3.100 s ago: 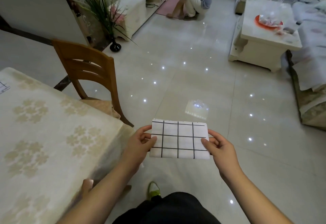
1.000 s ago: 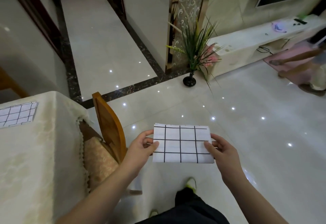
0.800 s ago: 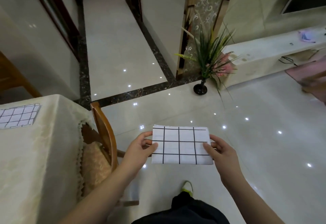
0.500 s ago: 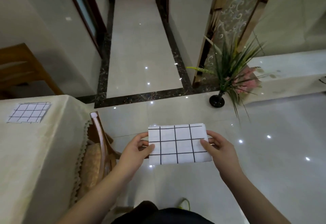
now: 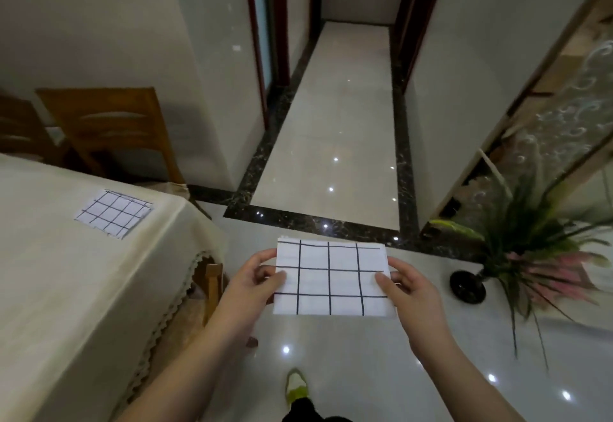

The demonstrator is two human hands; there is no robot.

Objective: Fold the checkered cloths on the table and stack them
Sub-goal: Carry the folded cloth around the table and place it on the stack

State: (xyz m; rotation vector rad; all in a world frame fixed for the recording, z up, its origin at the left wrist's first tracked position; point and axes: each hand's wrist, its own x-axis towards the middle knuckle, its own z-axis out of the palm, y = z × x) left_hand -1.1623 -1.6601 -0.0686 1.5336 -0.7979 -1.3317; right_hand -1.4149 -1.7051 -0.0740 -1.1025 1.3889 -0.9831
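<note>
A folded white cloth with a black grid is held flat in the air over the floor, in front of me. My left hand pinches its left edge and my right hand pinches its right edge. A second folded checkered cloth lies on the table, near the table's far right corner, well to the left of my hands.
The table has a cream cloth with a scalloped edge. One wooden chair is tucked under its right side and another stands behind it. A potted plant in a black vase stands on the tiled floor at right. A hallway opens ahead.
My view has swung left, from the living room to the table corner and hallway. The cloth on the table has come further into view. Both hands hold the folded cloth the same way.
</note>
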